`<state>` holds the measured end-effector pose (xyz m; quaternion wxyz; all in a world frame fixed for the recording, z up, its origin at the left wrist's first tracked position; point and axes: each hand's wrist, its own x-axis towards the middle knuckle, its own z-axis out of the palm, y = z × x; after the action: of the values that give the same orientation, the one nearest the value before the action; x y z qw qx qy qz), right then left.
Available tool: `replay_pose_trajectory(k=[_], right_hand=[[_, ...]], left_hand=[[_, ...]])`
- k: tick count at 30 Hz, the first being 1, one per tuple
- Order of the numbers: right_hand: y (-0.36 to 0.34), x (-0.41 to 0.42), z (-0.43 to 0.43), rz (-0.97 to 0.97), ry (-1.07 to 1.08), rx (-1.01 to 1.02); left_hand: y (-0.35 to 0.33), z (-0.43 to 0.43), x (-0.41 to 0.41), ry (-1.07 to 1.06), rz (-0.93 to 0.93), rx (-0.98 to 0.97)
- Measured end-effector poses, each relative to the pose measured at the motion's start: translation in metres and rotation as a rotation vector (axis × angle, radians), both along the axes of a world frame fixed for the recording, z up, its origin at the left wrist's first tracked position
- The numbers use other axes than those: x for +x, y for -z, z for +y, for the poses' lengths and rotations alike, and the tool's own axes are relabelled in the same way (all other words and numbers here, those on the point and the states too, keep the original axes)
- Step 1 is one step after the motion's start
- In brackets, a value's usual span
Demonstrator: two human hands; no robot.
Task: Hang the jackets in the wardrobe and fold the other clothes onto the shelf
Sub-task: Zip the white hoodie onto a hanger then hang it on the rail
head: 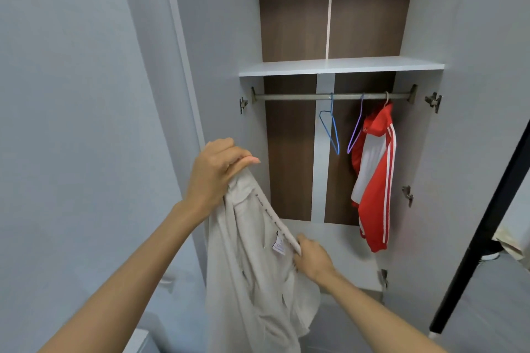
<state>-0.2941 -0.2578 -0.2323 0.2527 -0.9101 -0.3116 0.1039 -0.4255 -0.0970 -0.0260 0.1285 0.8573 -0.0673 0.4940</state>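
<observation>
The pale garment point(252, 281) hangs in front of the open wardrobe point(289, 152), held along one edge by both hands: the left hand point(215, 172) has its fingers curled round the top of that edge, and the right hand point(314, 259) pinches the same edge lower down, just beside a small white label. Most of the cloth droops loose below, so the main risk is that it slips or bunches if either grip eases before a fold or a hanger is ready. Whether it is a jacket or something for the shelf point(344, 66) is hard to tell, and a wrong guess would put it in the wrong place. If it goes on the rail point(286, 96), reaching for the blue hanger point(332, 129) one-handed could knock the purple hanger point(355, 129) or brush the red jacket point(375, 180) hanging just beside it.
</observation>
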Motion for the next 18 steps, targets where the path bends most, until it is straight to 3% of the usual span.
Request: replay_pose_trajectory(k=[5,8,10,12,14,18], right_hand=[[-0.023,0.041,-0.037,-0.117,0.166,-0.066],[-0.071,0.063,-0.053,-0.143,0.183,0.256],[-0.109,0.070,-0.060,-0.177,0.175,0.516],[-0.138,0.077,-0.066,-0.197,0.177,0.600],[-0.154,0.082,-0.075,-0.224,0.142,0.422],[-0.165,0.087,-0.098,-0.583,0.069,-0.169]], left_hand=[[0.015,0.024,0.000,-0.188,0.028,-0.093],[0.018,0.045,-0.003,-0.309,0.053,0.028],[0.022,0.059,-0.005,-0.360,0.167,0.183],[0.032,0.068,-0.003,-0.394,0.320,0.301],[0.046,0.069,-0.001,-0.433,0.418,0.305],[0.063,0.063,0.014,-0.562,0.320,-0.068]])
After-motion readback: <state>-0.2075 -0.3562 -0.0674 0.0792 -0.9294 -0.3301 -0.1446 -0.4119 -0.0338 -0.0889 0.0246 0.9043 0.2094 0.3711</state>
